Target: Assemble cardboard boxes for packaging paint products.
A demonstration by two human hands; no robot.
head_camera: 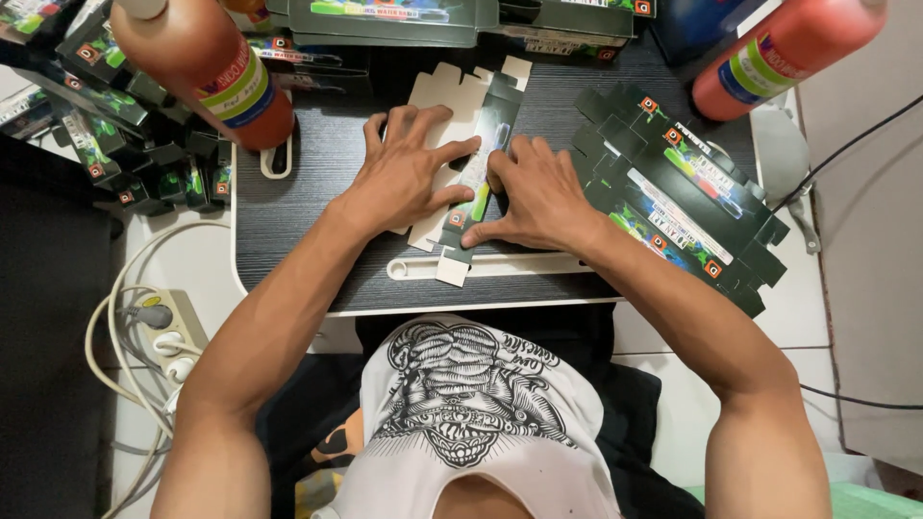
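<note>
**Both hands flat on one carton blank, its length running away from the person**

The flat carton blank [468, 154] lies on the dark bench [317, 173], just in front of the long slot [500, 265] near the bench's front edge. Its long axis runs from that slot up and slightly rightward toward the far side, pale inner face to the left, printed dark-and-green face to the right.

The left hand [404, 178] lies spread, palm down, over the pale half, fingers splayed and pressing rather than closed round anything. The right hand [538, 197] lies just beside it on the printed half, fingers bent, their tips on the fold line, thumb toward the slot. Neither grip is closed on the blank; both bear down on it. The two hands nearly touch, so the blank sits directly beneath both, with neither nearer.

Right of the slot, well apart from the hands, a stack of flat blanks [683, 197] lies aslant. A red bottle [216, 72] stands beyond the left hand; another red bottle [779, 53] lies at the far right.
</note>
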